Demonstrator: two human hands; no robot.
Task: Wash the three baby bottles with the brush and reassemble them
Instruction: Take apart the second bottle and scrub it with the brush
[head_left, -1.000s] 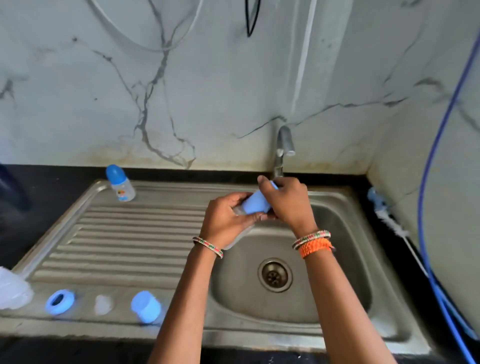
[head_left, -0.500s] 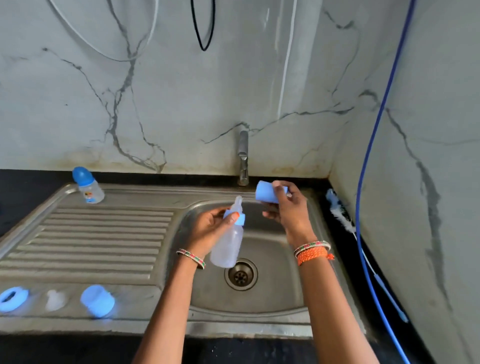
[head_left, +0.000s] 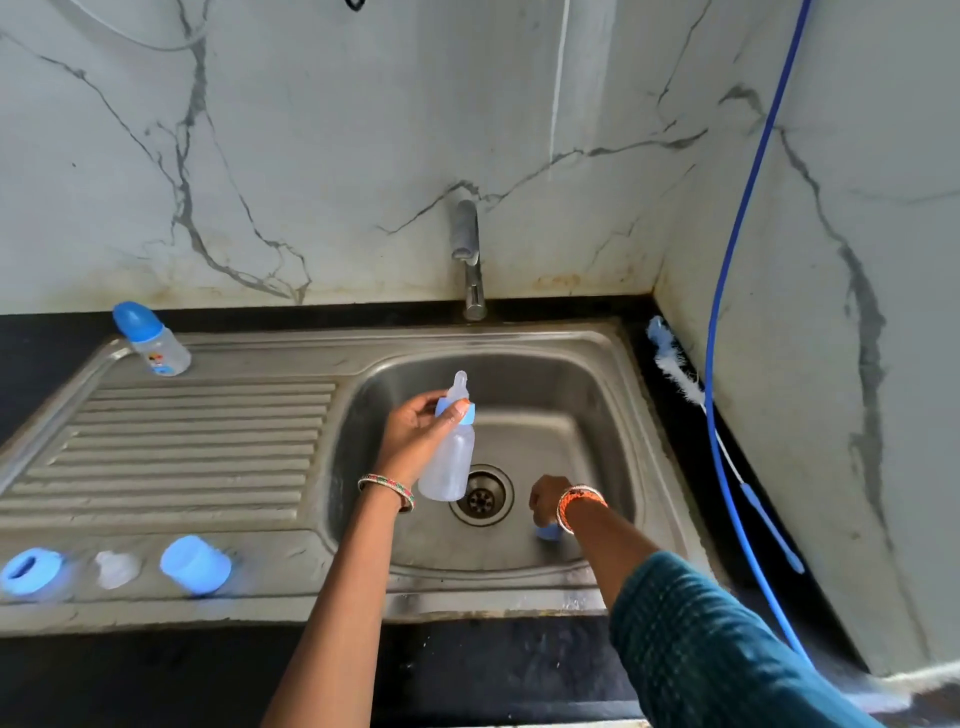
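A person stands at a steel sink (head_left: 613, 364), seen from above through a head-worn camera. Half a second ago the right hand (head_left: 545, 501) held a blue cap up near the tap; now it has dropped to the floor of the basin, just right of the drain (head_left: 480, 496), with the blue cap (head_left: 546, 531) showing beneath it. The fingers are hidden under the wrist, so whether this grip still clasps the cap or has let it go cannot be told. The change suggests the cap is being set aside in the basin, so this bottle is probably being taken apart for washing.

The left hand (head_left: 415, 434) has its grip curled around the neck of a baby bottle (head_left: 449, 462), thumb and fingers pinching at the blue collar ring (head_left: 457, 413). The bottle hangs over the basin, above and left of the drain, nearly upright. Its body is cloudy clear plastic and looks empty; a pale translucent teat (head_left: 460, 385) stands exposed on top.

Far left of the left grip and behind it, a second bottle (head_left: 153, 340) with a blue cap stands at the back of the draining board. Nearer the camera, left of both grips, lie a loose blue ring (head_left: 31, 569), a pale teat (head_left: 117, 569) and a blue cap (head_left: 195, 564). To the right of the right grip, a bottle brush (head_left: 675, 371) rests on the dark surface by the wall, untouched. The tap (head_left: 467, 260) shows no water running.
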